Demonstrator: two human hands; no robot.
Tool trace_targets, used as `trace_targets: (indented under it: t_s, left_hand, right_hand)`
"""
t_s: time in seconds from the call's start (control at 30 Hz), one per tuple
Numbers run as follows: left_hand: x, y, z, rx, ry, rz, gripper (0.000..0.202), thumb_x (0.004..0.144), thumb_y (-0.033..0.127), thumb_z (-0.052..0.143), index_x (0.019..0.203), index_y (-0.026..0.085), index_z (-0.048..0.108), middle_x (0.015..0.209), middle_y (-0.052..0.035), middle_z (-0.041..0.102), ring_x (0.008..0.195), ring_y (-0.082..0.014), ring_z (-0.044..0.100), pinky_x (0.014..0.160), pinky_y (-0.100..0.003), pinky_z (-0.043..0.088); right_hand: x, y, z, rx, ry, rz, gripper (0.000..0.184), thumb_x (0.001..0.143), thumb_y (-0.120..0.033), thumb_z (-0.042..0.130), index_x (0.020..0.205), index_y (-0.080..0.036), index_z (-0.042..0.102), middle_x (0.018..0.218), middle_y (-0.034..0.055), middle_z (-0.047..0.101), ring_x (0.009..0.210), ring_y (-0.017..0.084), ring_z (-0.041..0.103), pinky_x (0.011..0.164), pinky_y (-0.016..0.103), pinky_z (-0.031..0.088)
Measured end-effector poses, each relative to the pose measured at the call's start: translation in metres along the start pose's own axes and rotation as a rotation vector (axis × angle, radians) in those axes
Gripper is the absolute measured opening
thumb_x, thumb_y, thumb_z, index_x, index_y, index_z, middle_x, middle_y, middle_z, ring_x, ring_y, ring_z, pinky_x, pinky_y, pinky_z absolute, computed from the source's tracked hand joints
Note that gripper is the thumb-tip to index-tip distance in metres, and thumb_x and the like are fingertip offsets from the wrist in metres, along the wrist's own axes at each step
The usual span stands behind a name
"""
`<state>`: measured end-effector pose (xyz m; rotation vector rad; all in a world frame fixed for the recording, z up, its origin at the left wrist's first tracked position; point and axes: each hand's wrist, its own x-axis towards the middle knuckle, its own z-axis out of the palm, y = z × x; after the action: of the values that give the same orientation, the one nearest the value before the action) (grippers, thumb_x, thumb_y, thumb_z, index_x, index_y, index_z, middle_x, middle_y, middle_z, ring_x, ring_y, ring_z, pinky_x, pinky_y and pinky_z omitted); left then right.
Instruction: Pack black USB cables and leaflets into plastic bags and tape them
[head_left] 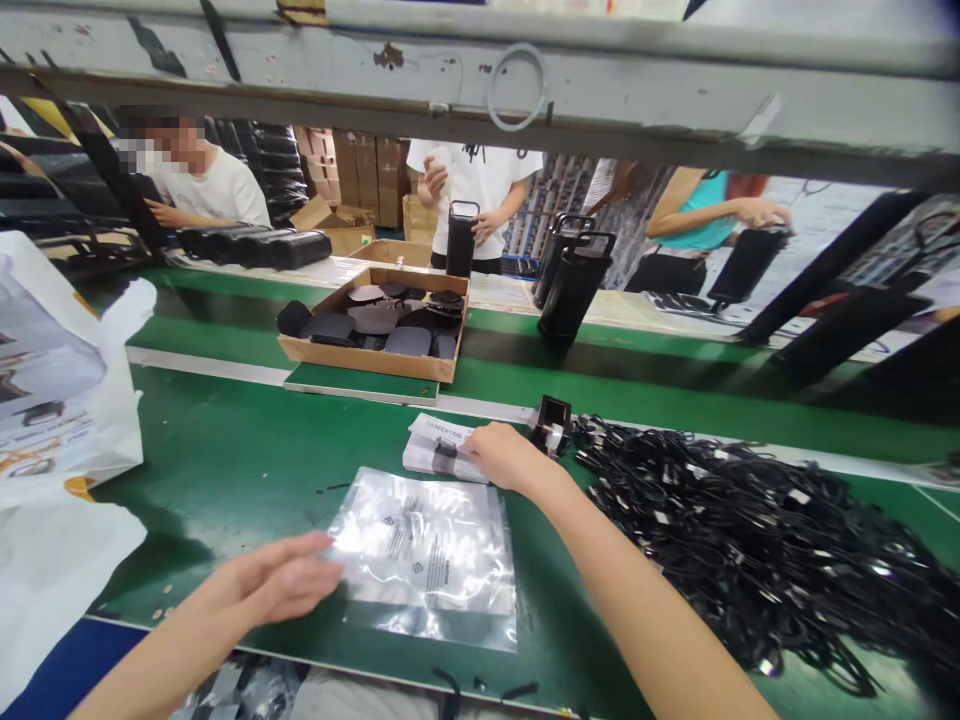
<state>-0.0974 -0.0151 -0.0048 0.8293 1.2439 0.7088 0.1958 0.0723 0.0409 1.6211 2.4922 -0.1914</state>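
Observation:
A stack of clear plastic bags (439, 545) with small printed text lies flat on the green worktable (247, 450) in front of me. My left hand (289, 578) is at the bags' left edge, fingers stretched out and holding nothing. Behind the bags is a printed paper leaflet (435, 450) with a picture of a dark device. My right hand (501, 455) has its fingers closed at the leaflet's right end; the fingertips are partly hidden. Just beyond that hand stands a small black holder (553, 420) with something shiny in it.
Black cables (720, 540) form a large pile at right. A cardboard tray (367, 360) holds dark flat pieces. White packaging (75, 400) stands at left. Black cylindrical devices (574, 290) stand farther back, where several people work. A metal beam (637, 110) crosses overhead.

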Motion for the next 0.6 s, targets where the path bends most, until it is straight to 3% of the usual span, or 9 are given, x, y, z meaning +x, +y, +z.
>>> trace_targets:
  t_s: [0.03, 0.1, 0.17, 0.23, 0.3, 0.33, 0.4, 0.47, 0.6]
  left_hand:
    - [0.008, 0.008, 0.017, -0.111, -0.059, 0.043, 0.067, 0.067, 0.052, 0.062, 0.120, 0.013, 0.048, 0.113, -0.0123, 0.058, 0.103, -0.0239, 0.055, 0.089, -0.029, 0.046]
    - [0.021, 0.020, 0.048, -0.274, -0.146, -0.025, 0.068, 0.074, 0.056, 0.053, 0.124, 0.011, 0.042, 0.120, -0.0128, 0.053, 0.109, -0.0226, 0.051, 0.091, -0.028, 0.045]
    - [0.029, 0.025, 0.073, -0.298, -0.162, -0.044, 0.054, 0.078, 0.040, 0.057, 0.120, 0.009, 0.046, 0.119, -0.0131, 0.054, 0.109, -0.0218, 0.051, 0.091, -0.028, 0.045]
    - [0.033, 0.024, 0.089, -0.238, -0.212, -0.024, 0.044, 0.078, 0.029, 0.059, 0.117, 0.011, 0.049, 0.116, -0.0110, 0.056, 0.106, -0.0211, 0.053, 0.090, -0.030, 0.045]
    - [0.033, 0.019, 0.100, -0.140, -0.325, -0.009, 0.039, 0.080, 0.032, 0.056, 0.115, 0.015, 0.051, 0.110, -0.0081, 0.059, 0.098, -0.0201, 0.056, 0.085, -0.032, 0.046]
    - [0.033, 0.016, 0.103, -0.074, -0.375, -0.003, 0.039, 0.081, 0.037, 0.053, 0.114, 0.016, 0.052, 0.105, -0.0072, 0.061, 0.094, -0.0191, 0.057, 0.083, -0.032, 0.046]
    - [0.035, 0.008, 0.108, 0.102, -0.399, 0.045, 0.041, 0.083, 0.045, 0.047, 0.112, 0.017, 0.052, 0.096, -0.0062, 0.061, 0.087, -0.0168, 0.056, 0.082, -0.030, 0.045]
    - [0.041, 0.000, 0.110, 0.300, -0.328, 0.157, 0.044, 0.082, 0.049, 0.045, 0.110, 0.015, 0.051, 0.092, -0.0066, 0.059, 0.084, -0.0160, 0.054, 0.081, -0.029, 0.044]
    - [0.060, -0.007, 0.101, 0.633, -0.108, 0.389, 0.038, 0.081, 0.045, 0.045, 0.102, 0.014, 0.051, 0.091, -0.0072, 0.055, 0.082, -0.0167, 0.052, 0.078, -0.032, 0.043]
  right_hand:
    - [-0.008, -0.005, 0.002, 0.003, 0.023, -0.006, 0.026, 0.077, -0.007, 0.040, 0.087, -0.013, 0.063, 0.083, 0.0107, 0.064, 0.081, 0.023, 0.060, 0.067, 0.027, 0.041]
    - [-0.028, -0.018, 0.009, 0.047, 0.068, -0.085, 0.031, 0.080, -0.007, 0.038, 0.099, -0.016, 0.060, 0.088, 0.0075, 0.064, 0.088, 0.020, 0.059, 0.079, 0.028, 0.041]
    - [-0.050, -0.028, 0.021, 0.215, 0.163, -0.167, 0.031, 0.083, -0.011, 0.038, 0.108, -0.017, 0.056, 0.100, 0.0061, 0.062, 0.100, 0.017, 0.055, 0.096, 0.029, 0.033]
    - [-0.070, -0.031, 0.036, 0.543, 0.346, -0.039, 0.036, 0.084, -0.023, 0.044, 0.120, -0.017, 0.049, 0.120, 0.0079, 0.052, 0.112, 0.018, 0.046, 0.101, 0.031, 0.029]
    - [-0.085, -0.026, 0.050, 0.979, 0.431, 0.210, 0.049, 0.080, -0.034, 0.050, 0.125, -0.015, 0.044, 0.124, 0.0110, 0.047, 0.108, 0.019, 0.049, 0.090, 0.031, 0.040]
    - [-0.091, -0.022, 0.056, 1.189, 0.393, 0.300, 0.050, 0.078, -0.037, 0.053, 0.121, -0.013, 0.047, 0.116, 0.0124, 0.053, 0.096, 0.019, 0.054, 0.079, 0.030, 0.045]
    - [-0.101, -0.012, 0.067, 1.503, 0.259, 0.371, 0.042, 0.075, -0.039, 0.055, 0.105, -0.009, 0.056, 0.091, 0.0104, 0.061, 0.070, 0.014, 0.055, 0.058, 0.024, 0.044]
    - [-0.113, -0.003, 0.077, 1.613, 0.237, 0.436, 0.039, 0.074, -0.041, 0.057, 0.094, -0.008, 0.059, 0.073, 0.0063, 0.060, 0.058, 0.010, 0.050, 0.049, 0.020, 0.038]
    - [-0.138, 0.008, 0.093, 1.570, 0.389, 0.622, 0.044, 0.071, -0.047, 0.059, 0.094, -0.009, 0.057, 0.067, 0.0026, 0.056, 0.051, 0.008, 0.042, 0.043, 0.019, 0.033]
